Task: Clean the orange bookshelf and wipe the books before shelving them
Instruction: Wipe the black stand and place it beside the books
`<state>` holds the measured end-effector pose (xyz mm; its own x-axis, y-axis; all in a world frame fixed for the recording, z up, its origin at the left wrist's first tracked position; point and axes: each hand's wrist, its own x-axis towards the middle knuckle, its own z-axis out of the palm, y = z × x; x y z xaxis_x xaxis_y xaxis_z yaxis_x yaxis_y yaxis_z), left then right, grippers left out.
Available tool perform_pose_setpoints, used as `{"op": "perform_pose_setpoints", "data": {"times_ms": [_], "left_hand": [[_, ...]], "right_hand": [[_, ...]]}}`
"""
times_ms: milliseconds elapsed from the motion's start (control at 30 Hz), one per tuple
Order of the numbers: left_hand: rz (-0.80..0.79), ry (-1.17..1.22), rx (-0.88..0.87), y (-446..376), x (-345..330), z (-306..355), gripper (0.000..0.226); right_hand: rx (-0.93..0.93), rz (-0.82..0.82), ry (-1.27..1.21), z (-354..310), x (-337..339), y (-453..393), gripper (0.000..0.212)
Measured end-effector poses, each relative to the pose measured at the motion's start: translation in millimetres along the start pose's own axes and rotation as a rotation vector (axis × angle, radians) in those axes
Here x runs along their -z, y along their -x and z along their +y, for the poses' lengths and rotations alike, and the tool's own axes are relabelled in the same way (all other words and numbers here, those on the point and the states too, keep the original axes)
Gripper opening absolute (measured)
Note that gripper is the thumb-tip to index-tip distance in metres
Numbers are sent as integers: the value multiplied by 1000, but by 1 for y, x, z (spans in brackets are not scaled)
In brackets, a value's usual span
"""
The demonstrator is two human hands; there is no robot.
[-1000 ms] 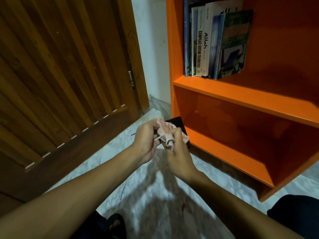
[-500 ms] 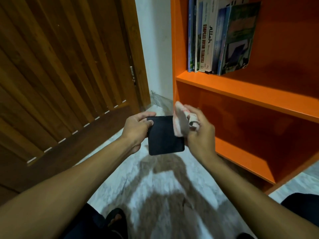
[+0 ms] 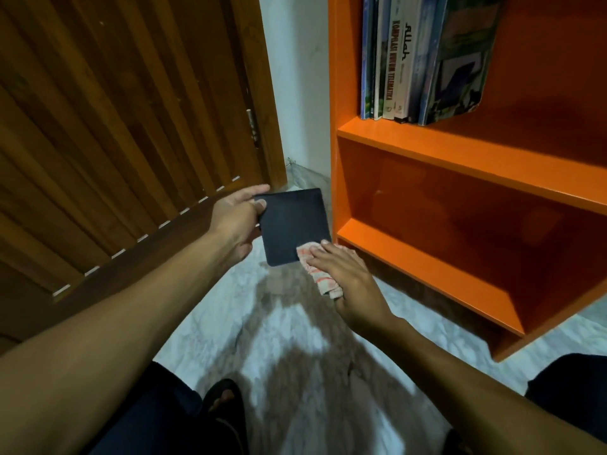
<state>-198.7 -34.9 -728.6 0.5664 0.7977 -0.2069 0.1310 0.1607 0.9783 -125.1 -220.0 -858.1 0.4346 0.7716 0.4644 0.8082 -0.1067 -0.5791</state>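
A small dark square book (image 3: 292, 221) is held above the floor, just left of the orange bookshelf (image 3: 427, 149). My left hand (image 3: 235, 223) grips its left edge, thumb on the cover. My right hand (image 3: 348, 277) lies flat with straight fingers on a pink-and-white cloth (image 3: 320, 275), pressing it against the book's lower right corner. Several books (image 3: 420, 57) stand upright on the upper shelf, the rightmost one leaning. The lower shelf compartment (image 3: 460, 244) holds nothing that I can see.
A brown wooden door (image 3: 115, 126) fills the left side, with a white wall strip (image 3: 295, 77) between it and the shelf. The marble floor (image 3: 295, 339) spreads below. My dark-trousered legs and a sandalled foot (image 3: 223, 402) are at the bottom.
Earlier both hands fumbled the cloth together. My left hand has since taken the dark book and lifted it flat, and my right hand has swept the cloth down to the book's lower right corner.
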Motion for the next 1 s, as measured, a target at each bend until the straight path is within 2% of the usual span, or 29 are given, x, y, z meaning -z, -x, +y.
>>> {"op": "perform_pose_setpoints", "data": {"times_ms": [100,200,233,300,333,533,700,800,900,1000], "left_hand": [[-21,-237,-145,-5,14,-3,28],[-95,-348,-224,-3,21,-3,28],[-126,-358,-240,-2,20,-3,27],[-173,-376,-254,4,17,-3,26],[-196,-387,-261,6,16,-4,26],[-336,-423,-261,7,15,-24,26],[-388,-451,-248,-7,11,-40,30],[-409,-444,-246,-11,5,-44,31],[-430,-454,-248,-12,1,-45,31],[-426,-487,-280,-12,-3,-43,30]], "right_hand": [[-154,-30,-76,2,-6,9,45],[-518,-204,-143,22,-28,15,14],[-629,-260,-79,33,-35,19,10],[-821,-361,32,65,-55,33,19],[-856,-400,39,79,-65,42,17],[-983,-481,115,120,-103,103,24],[-1092,-498,-9,142,-121,124,40],[-1064,-544,17,138,-133,125,60],[-919,-726,93,122,-129,118,53],[-958,-684,17,118,-120,113,56]]}}
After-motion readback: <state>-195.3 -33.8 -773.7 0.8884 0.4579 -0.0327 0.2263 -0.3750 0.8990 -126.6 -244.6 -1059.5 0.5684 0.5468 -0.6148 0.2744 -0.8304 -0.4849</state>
